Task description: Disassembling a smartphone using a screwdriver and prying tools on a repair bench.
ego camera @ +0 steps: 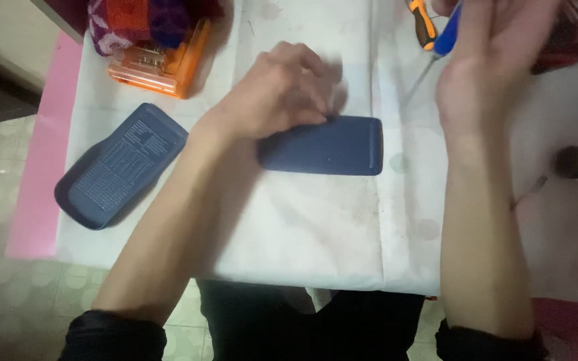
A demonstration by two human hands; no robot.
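Gently, left fingers on blue case

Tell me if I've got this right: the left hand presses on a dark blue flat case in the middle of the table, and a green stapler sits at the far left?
Not quite: the stapler is orange, not green, as the head view shows. The rest holds: the left hand rests on the dark blue flat case in the middle of the table.

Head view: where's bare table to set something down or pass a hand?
Free: the white cover in front of the dark blue slab, between the forearms, to the near edge. Narrow gap between the blue lid and left hand. Crowded: back left by the orange tool; back right around the right hand and screwdriver.
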